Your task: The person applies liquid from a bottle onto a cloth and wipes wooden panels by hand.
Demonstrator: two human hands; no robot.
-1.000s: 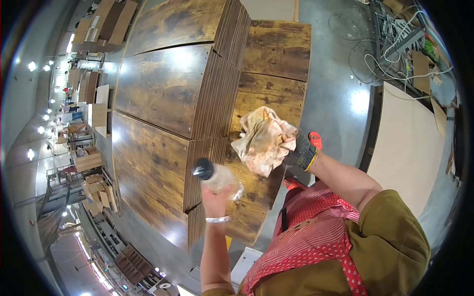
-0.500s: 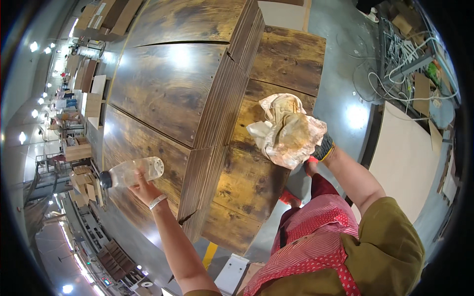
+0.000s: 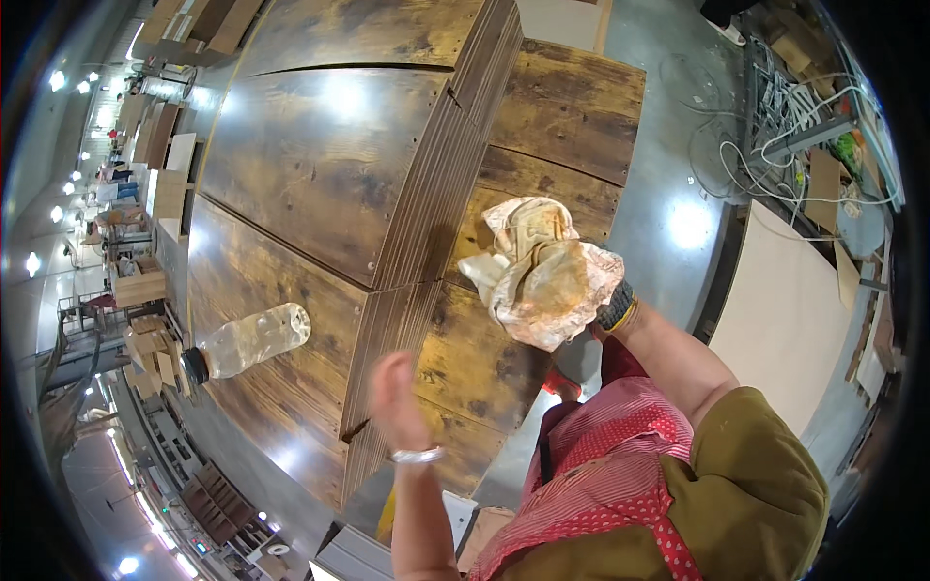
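Note:
A clear plastic bottle (image 3: 247, 344) with a black cap lies on its side on the brown wood-grain panels (image 3: 320, 165) at left. It holds a little clear liquid. My bare left hand (image 3: 397, 402), with a pale band at the wrist, is apart from it, in front of the stack's grooved side. That hand is blurred but seems loosely stretched, with nothing visible in it. My right hand (image 3: 614, 308), in a dark glove with a yellow cuff, grips a crumpled, stained off-white cloth (image 3: 547, 271) over the lower panels (image 3: 562, 107). The cloth hides most of its fingers.
A pale board (image 3: 785, 310) lies to the right, below a rack with tangled white cables (image 3: 794, 145). Another person's foot (image 3: 725, 31) shows at the far right. Cardboard pieces (image 3: 150, 353) and furniture parts stand beyond the panels at left.
My left hand has let go of the bottle and moved right, toward my body; the bottle stays lying on the panel. The cloth and my right hand have shifted slightly left and nearer.

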